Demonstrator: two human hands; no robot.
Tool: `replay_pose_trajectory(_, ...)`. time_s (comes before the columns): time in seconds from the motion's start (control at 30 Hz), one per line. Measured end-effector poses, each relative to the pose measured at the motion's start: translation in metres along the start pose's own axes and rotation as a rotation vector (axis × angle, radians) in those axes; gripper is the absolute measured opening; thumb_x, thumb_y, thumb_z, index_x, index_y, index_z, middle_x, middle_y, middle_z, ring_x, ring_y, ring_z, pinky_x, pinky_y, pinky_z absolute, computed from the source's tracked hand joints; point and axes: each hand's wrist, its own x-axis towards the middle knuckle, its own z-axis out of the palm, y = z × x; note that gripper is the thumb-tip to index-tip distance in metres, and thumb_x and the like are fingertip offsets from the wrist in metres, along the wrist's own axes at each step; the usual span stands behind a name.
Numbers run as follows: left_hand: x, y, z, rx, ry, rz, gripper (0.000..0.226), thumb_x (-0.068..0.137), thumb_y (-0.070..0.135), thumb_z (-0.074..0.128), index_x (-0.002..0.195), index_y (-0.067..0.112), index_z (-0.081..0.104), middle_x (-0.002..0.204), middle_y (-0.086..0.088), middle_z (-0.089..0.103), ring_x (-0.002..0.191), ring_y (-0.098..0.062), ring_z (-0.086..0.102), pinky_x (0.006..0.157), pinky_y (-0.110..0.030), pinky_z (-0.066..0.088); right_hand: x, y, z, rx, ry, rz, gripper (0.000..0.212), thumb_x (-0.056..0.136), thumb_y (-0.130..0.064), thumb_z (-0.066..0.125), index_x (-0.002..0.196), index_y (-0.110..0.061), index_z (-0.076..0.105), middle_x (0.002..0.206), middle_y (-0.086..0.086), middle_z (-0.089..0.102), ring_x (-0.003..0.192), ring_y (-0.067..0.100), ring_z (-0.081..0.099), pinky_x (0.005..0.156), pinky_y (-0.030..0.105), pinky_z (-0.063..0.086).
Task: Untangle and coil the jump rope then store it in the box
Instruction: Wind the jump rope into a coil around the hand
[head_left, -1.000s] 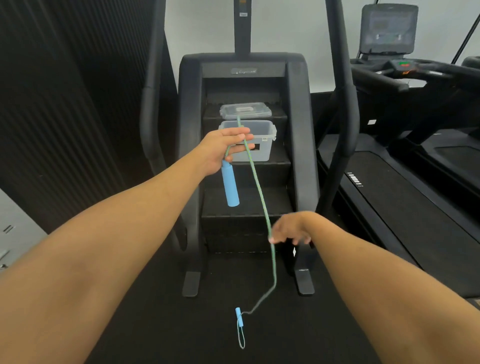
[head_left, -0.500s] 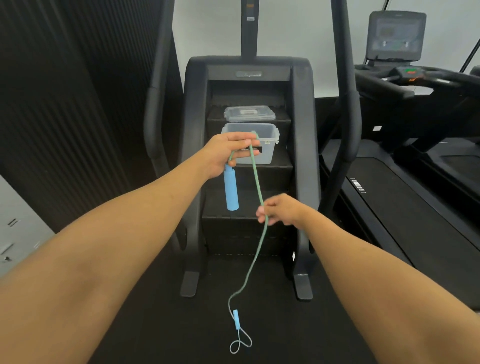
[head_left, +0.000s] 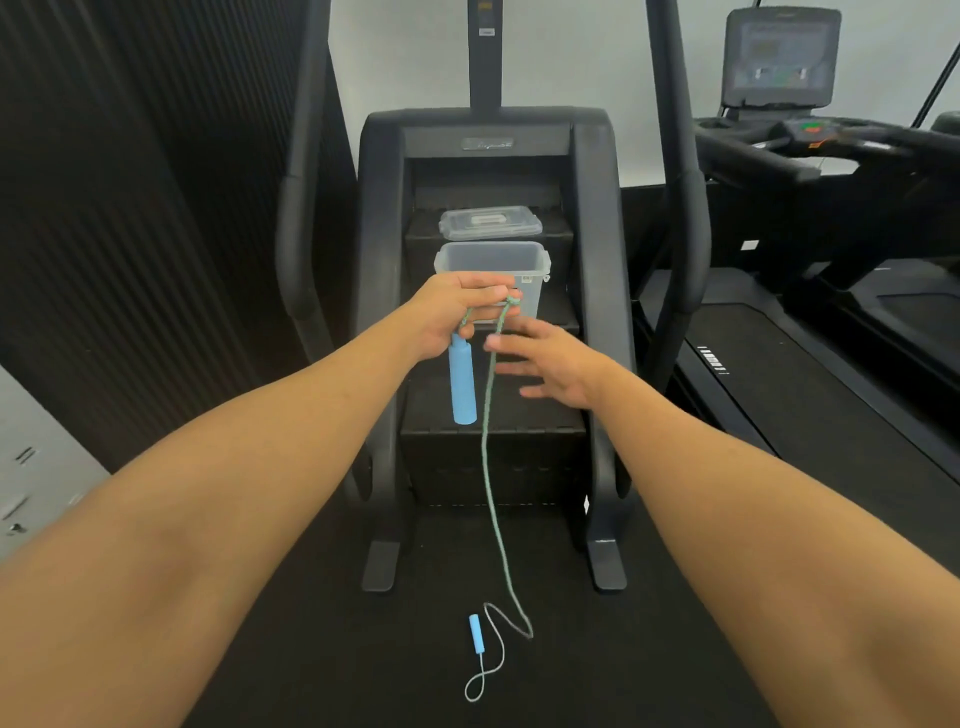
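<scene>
Right hand (head_left: 553, 366) is now letting go of the rope (head_left: 488, 457): half a second ago it was pinching the strand lower down; now its grip is open, fingers spread, just right of the strand near the top, possibly brushing it. Left hand (head_left: 457, 317) is holding its grip closed on the gathered rope, a turn lying over its fingers, with the near handle (head_left: 462, 384) dangling below the fist. Judgement: one more length is being passed up into the left hand, so a coil is building there, though only a turn or two is in yet. From the left grip the rope is hanging straight down in front of the stepper, then trailing onto the floor, where the slack is lying in a bend and a small loop beside the far handle (head_left: 476, 633). Floor slack is bunching closer than a second ago. Box (head_left: 491, 260) is standing open on a step just behind the left hand; lid (head_left: 490, 222) is resting one step above. Most of the rope is not yet coiled.
</scene>
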Motion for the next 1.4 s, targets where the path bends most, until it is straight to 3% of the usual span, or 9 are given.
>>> replay_pose_trajectory(0.13,0.001,0.005,0.002,0.011,0.004,0.01,0.021,0.101,0.01,0.065,0.119,0.01,0.074,0.114,-0.005,0.08,0.104,-0.018,0.077,0.048,-0.019,0.034,0.004,-0.004,0.001,0.015,0.136,-0.094,0.025,0.1,-0.035,0.062,0.118,-0.019,0.071,0.094,-0.003,0.073,0.098,0.016,0.071,0.091,0.04,0.05)
replay_pose_trajectory(0.3,-0.002,0.004,-0.008,0.063,-0.008,-0.011,0.021,0.099,0.011,0.067,0.12,0.006,0.072,0.113,-0.008,0.08,0.108,-0.02,0.076,0.047,-0.017,0.038,0.004,0.02,-0.013,-0.238,0.255,-0.016,0.021,0.103,-0.019,0.06,0.101,-0.003,0.073,0.078,0.006,0.066,0.071,0.016,0.063,0.049,0.01,0.046)
replay_pose_trajectory(0.4,-0.006,-0.001,-0.012,0.026,-0.014,-0.047,0.022,0.1,0.008,0.066,0.121,0.002,0.069,0.116,-0.011,0.079,0.107,-0.023,0.077,0.044,-0.015,0.041,0.008,0.026,-0.02,-0.313,0.331,0.008,0.012,0.095,-0.01,0.069,0.106,-0.009,0.072,0.094,0.008,0.069,0.094,0.022,0.064,0.085,0.029,0.054)
replay_pose_trajectory(0.5,-0.007,-0.003,-0.013,0.008,-0.049,-0.058,0.023,0.1,0.007,0.065,0.122,0.003,0.068,0.118,-0.013,0.078,0.107,-0.026,0.077,0.044,-0.013,0.042,0.002,0.009,-0.01,-0.16,0.12,-0.057,0.066,0.086,-0.013,0.079,0.144,-0.026,0.052,0.128,0.002,0.063,0.118,0.019,0.056,0.099,0.04,0.036)
replay_pose_trajectory(0.63,-0.008,-0.001,-0.011,-0.04,-0.048,-0.031,0.024,0.099,0.009,0.067,0.123,0.004,0.071,0.116,-0.011,0.078,0.105,-0.026,0.077,0.046,-0.014,0.046,0.006,-0.013,0.004,-0.127,-0.073,-0.103,0.034,0.094,-0.026,0.072,0.127,-0.019,0.065,0.117,0.009,0.073,0.112,0.023,0.071,0.112,0.045,0.037)
replay_pose_trajectory(0.83,-0.008,0.008,-0.029,-0.002,0.032,-0.011,0.03,0.102,0.027,0.064,0.125,0.01,0.072,0.116,-0.008,0.075,0.079,-0.015,0.064,0.044,-0.015,0.04,0.013,-0.009,0.004,-0.087,-0.194,0.054,0.015,0.098,-0.024,0.067,0.111,-0.017,0.071,0.126,0.005,0.069,0.122,0.025,0.063,0.106,0.048,0.05)
replay_pose_trajectory(1.07,-0.018,0.011,-0.041,-0.127,-0.034,-0.07,0.044,0.105,0.039,0.056,0.133,0.005,0.066,0.113,-0.006,0.074,0.054,-0.01,0.051,0.041,-0.013,0.037,0.018,-0.012,0.024,-0.087,-0.283,0.036,0.053,0.093,-0.038,0.073,0.142,-0.03,0.054,0.137,-0.006,0.063,0.128,0.02,0.059,0.111,0.05,0.04)
replay_pose_trajectory(1.27,-0.022,0.008,-0.062,-0.095,-0.018,-0.097,0.036,0.103,0.04,0.06,0.112,0.007,0.073,0.114,-0.008,0.077,0.059,-0.009,0.055,0.037,-0.014,0.033,0.021,-0.018,0.025,-0.083,-0.218,-0.033,0.022,0.096,-0.022,0.07,0.111,-0.007,0.073,0.07,0.002,0.058,0.068,0.018,0.063,0.084,0.038,0.059)
replay_pose_trajectory(1.4,-0.022,-0.005,-0.078,0.103,0.055,-0.097,0.024,0.104,0.026,0.061,0.119,0.011,0.073,0.121,-0.01,0.076,0.072,-0.014,0.062,0.048,-0.017,0.043,0.019,-0.036,0.016,-0.297,-0.2,-0.081,0.025,0.092,-0.029,0.073,0.104,-0.007,0.078,0.061,-0.002,0.043,0.053,0.011,0.036,0.055,0.026,0.034)
